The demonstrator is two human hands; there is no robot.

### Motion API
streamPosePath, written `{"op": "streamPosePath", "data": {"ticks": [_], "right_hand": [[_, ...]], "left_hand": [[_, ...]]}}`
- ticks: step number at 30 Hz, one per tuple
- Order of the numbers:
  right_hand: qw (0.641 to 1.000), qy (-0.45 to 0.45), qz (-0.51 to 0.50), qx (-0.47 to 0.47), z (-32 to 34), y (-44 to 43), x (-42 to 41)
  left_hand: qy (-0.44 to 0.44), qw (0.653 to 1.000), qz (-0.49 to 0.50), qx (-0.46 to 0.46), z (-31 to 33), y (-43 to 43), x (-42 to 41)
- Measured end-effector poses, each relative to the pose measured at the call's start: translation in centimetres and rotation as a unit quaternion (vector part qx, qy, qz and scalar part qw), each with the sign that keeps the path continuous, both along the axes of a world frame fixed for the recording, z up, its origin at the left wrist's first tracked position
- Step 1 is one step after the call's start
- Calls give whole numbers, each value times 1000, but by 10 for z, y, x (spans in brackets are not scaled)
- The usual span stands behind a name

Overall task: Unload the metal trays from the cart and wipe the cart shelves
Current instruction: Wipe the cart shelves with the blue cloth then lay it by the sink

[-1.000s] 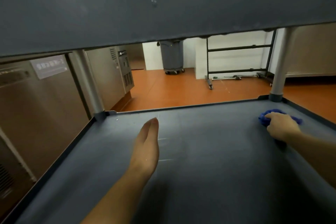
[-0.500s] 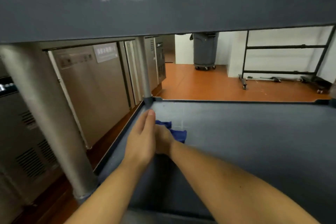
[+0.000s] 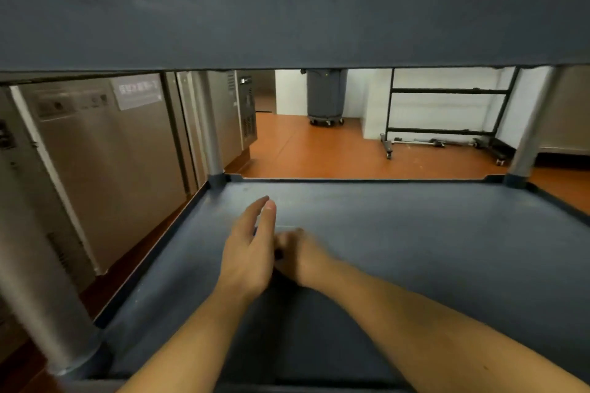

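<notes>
I look between two grey cart shelves. The lower cart shelf (image 3: 415,249) is bare, with no metal trays in view. My left hand (image 3: 249,252) hovers or rests edge-on over its left half, fingers straight and together. My right hand (image 3: 300,255) sits just to the right of it, low on the shelf, curled and blurred by motion. The blue cloth it holds is hidden under the fingers; only a dark scrap shows between the two hands.
The upper shelf (image 3: 287,9) fills the top of the view. Metal posts stand at the far left corner (image 3: 212,137), far right corner (image 3: 533,124) and near left (image 3: 41,281). Steel cabinets (image 3: 105,153) stand left; a grey wheeled bin (image 3: 325,92) and black rack (image 3: 447,112) stand on the orange floor beyond.
My right hand swept the blue cloth from the shelf's far right corner to the left, then back toward me beside my left hand. The cloth has gone out of sight under it.
</notes>
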State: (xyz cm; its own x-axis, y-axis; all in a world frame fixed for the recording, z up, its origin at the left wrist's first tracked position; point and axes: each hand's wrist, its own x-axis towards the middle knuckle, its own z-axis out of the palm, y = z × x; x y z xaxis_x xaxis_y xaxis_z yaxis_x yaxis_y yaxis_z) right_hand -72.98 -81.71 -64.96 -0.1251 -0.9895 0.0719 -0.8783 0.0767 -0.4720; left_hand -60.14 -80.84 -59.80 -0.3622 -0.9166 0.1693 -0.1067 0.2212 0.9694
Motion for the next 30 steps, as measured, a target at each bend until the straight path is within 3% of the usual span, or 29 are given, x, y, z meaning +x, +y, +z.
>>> {"op": "streamPosePath", "data": {"ticks": [2, 6, 13, 21, 30], "right_hand": [[999, 24, -33, -18, 0, 22, -53], [980, 26, -196, 1, 5, 83, -176], [912, 54, -405, 47, 15, 198, -302], [859, 75, -501, 78, 17, 267, -314], [823, 85, -556, 79, 19, 329, -257]], "left_hand": [[-8, 1000, -23, 0, 4, 13, -28], [-20, 997, -55, 45, 4, 36, -83], [-18, 990, -131, 43, 1, 74, -152], [-21, 980, -194, 22, 2, 94, -163], [-10, 976, -214, 47, 0, 93, -122]]}}
